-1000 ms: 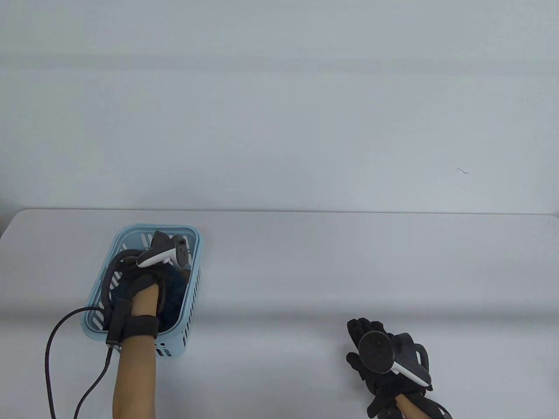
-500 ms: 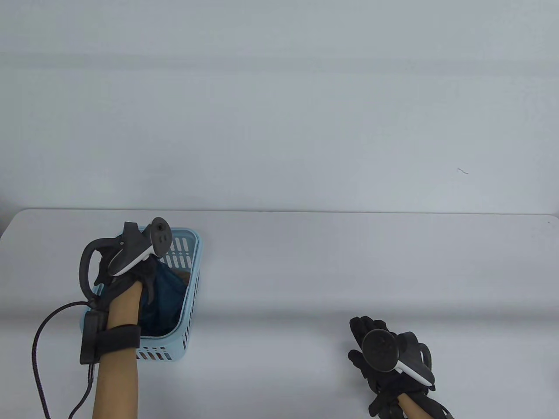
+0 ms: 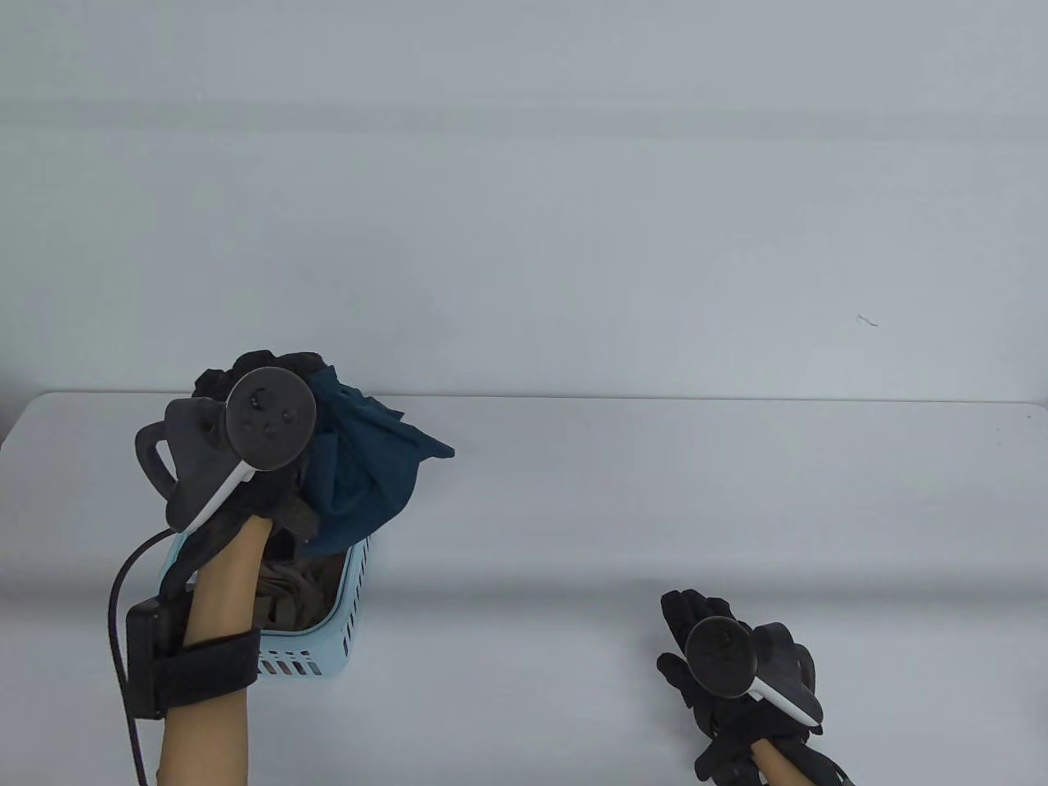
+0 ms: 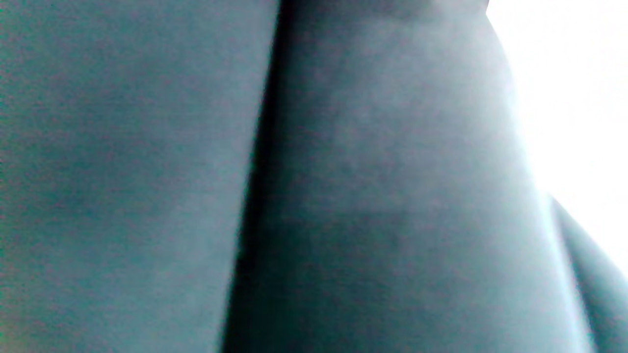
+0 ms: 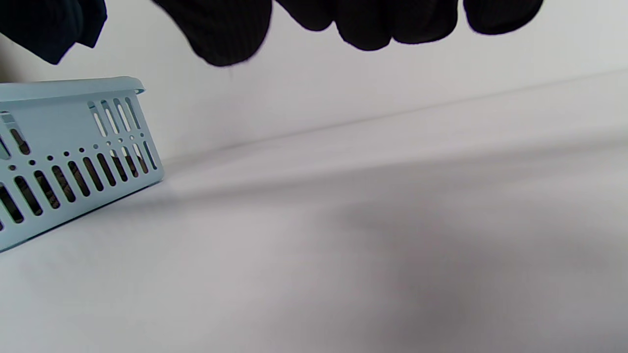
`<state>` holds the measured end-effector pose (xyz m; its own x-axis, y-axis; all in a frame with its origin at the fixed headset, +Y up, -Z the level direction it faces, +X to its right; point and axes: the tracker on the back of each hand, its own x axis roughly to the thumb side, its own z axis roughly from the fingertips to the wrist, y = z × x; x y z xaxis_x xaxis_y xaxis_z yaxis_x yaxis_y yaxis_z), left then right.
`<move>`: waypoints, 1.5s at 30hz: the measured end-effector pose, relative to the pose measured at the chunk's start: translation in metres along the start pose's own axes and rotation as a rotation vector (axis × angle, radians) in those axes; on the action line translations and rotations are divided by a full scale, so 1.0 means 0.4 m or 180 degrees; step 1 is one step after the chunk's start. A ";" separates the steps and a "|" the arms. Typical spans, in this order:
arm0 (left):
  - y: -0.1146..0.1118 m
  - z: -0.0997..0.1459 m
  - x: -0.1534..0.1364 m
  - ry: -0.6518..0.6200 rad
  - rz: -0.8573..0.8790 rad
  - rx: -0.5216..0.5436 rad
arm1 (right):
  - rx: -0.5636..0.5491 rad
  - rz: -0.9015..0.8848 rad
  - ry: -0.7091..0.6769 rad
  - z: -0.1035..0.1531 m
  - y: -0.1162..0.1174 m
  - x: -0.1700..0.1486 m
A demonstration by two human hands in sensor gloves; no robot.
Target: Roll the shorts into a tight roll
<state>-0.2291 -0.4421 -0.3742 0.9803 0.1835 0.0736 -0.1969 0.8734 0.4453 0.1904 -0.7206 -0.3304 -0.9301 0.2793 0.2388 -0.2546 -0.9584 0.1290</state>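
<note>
since earlier frame, left hand (image 3: 246,458) lifted up, pulling teal shorts (image 3: 360,475) out of blue basket (image 3: 348,602); right hand (image 3: 729,663) same spot.
table view: left hand grasps shorts above basket; grey cloth (image 3: 299,585) left inside. right hand flat, released, on table (image 3: 655,491).
left wrist view: only blurry shorts (image 4: 343,196).
right wrist view: fingertips (image 5: 373,29) hang free; basket (image 5: 59,147) at left. no writing seen.

Shorts (image 3: 360,475): soft, matt teal cloth, creased. Basket (image 5: 73,147): smooth pale-blue plastic with slotted walls. Table (image 3: 655,508): smooth, matt white surface; gloves on the right hand (image 3: 720,679): black knitted fabric.
</note>
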 end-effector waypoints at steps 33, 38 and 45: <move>-0.508 0.180 0.256 -0.0991 0.0315 -0.1818 | -0.0030 -0.0070 0.0210 -0.002 -0.012 -0.035; -0.564 0.191 0.362 -0.1256 0.0363 -0.2028 | -0.0013 -0.0070 0.0212 -0.001 -0.012 -0.034; -0.728 0.198 0.531 -0.1241 0.0439 -0.2530 | 0.0010 -0.0106 0.0256 -0.001 -0.016 -0.041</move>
<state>0.0377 -0.6933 -0.4173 0.8548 0.2702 0.4431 -0.1253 0.9360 -0.3290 0.2073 -0.7193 -0.3355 -0.9394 0.3052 0.1563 -0.2850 -0.9484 0.1388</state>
